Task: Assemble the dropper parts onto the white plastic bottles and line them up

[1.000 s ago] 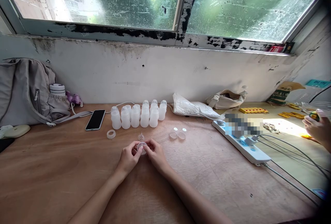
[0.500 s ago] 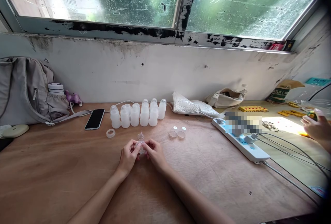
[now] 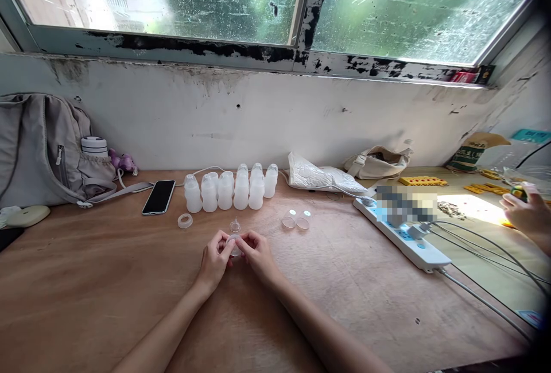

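Observation:
My left hand [image 3: 214,257] and my right hand [image 3: 258,255] meet low over the table, fingers closed around the edge of a small round translucent bottle ring [image 3: 235,252]. Both thumbs rest on its upper side; the fingers hide part of it, so I cannot tell whether another piece sits inside. Just beyond my fingertips a clear bottle nipple [image 3: 235,226] stands tip up on the wood. A white bottle ring [image 3: 185,221] lies further left. Several frosted baby bottles [image 3: 225,192] stand grouped behind. To the right are two clear bottle caps [image 3: 288,221], side by side.
A phone [image 3: 159,197] and a grey backpack [image 3: 38,149] are on the left. A white padded pouch [image 3: 316,175] lies against the wall. On the right, a power strip [image 3: 400,235] trails cables. Another person's hand [image 3: 523,209] shows at the far right, near yellow parts [image 3: 422,181].
The view has shifted very slightly. Both hands keep the same grip on the bottle ring, and nothing on the table has moved.

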Action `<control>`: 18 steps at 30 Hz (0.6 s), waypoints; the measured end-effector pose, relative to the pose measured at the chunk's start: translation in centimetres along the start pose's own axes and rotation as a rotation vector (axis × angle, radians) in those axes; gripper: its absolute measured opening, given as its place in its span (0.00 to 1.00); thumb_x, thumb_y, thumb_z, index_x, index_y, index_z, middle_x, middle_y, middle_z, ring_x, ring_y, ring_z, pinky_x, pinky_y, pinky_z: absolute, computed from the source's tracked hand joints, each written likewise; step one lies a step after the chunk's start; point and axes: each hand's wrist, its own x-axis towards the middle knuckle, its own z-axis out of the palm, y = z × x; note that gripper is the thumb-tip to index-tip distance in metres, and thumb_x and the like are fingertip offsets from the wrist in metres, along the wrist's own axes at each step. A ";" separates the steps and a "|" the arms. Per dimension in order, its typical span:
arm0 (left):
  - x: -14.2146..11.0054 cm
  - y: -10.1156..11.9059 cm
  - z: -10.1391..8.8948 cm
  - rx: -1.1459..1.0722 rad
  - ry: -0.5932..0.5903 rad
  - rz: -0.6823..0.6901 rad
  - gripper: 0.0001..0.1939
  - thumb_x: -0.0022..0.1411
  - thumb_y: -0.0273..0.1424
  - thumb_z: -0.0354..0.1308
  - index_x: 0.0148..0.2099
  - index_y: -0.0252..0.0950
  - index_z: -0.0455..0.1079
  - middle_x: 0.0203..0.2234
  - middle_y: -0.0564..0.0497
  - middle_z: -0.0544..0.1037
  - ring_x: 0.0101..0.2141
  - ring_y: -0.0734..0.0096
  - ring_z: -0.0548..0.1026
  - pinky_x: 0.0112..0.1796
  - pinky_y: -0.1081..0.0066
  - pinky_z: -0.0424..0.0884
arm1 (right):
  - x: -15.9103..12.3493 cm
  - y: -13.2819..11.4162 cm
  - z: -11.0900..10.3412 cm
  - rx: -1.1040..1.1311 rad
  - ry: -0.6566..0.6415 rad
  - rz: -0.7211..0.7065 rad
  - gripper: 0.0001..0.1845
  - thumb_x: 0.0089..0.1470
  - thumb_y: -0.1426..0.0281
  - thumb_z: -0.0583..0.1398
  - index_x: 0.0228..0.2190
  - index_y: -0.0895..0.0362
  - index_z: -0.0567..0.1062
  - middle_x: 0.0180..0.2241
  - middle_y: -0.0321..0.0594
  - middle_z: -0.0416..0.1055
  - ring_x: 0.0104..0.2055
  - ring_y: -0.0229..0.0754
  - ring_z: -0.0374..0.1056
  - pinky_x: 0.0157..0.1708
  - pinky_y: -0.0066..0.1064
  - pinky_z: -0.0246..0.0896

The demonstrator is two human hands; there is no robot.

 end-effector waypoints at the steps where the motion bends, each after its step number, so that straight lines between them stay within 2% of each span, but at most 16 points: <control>1: 0.0 -0.1 0.0 0.003 0.001 0.000 0.13 0.54 0.40 0.50 0.26 0.36 0.59 0.14 0.59 0.64 0.13 0.79 0.63 0.16 0.78 0.58 | 0.0 0.0 0.0 -0.009 0.000 -0.003 0.12 0.47 0.62 0.56 0.23 0.60 0.71 0.18 0.35 0.65 0.20 0.34 0.60 0.17 0.23 0.54; 11: -0.2 -0.2 0.0 0.216 0.021 0.071 0.10 0.56 0.37 0.48 0.27 0.37 0.59 0.14 0.58 0.65 0.14 0.77 0.64 0.19 0.77 0.59 | 0.1 0.1 0.0 -0.114 0.069 -0.093 0.11 0.46 0.65 0.56 0.20 0.59 0.69 0.19 0.34 0.66 0.22 0.33 0.59 0.22 0.24 0.56; 15: -0.1 -0.3 -0.1 0.234 0.048 0.088 0.09 0.55 0.37 0.48 0.29 0.37 0.62 0.15 0.57 0.68 0.17 0.75 0.67 0.21 0.77 0.61 | 0.1 0.6 0.0 -0.033 -0.004 -0.031 0.13 0.48 0.62 0.55 0.27 0.59 0.72 0.24 0.37 0.69 0.20 0.33 0.61 0.18 0.24 0.58; 18: 0.1 -0.4 -0.1 0.188 0.044 0.067 0.09 0.55 0.38 0.48 0.31 0.37 0.63 0.21 0.55 0.72 0.21 0.73 0.71 0.23 0.76 0.64 | 0.4 0.8 -0.1 0.073 -0.060 0.035 0.14 0.47 0.62 0.55 0.31 0.60 0.71 0.26 0.38 0.70 0.18 0.33 0.62 0.16 0.25 0.60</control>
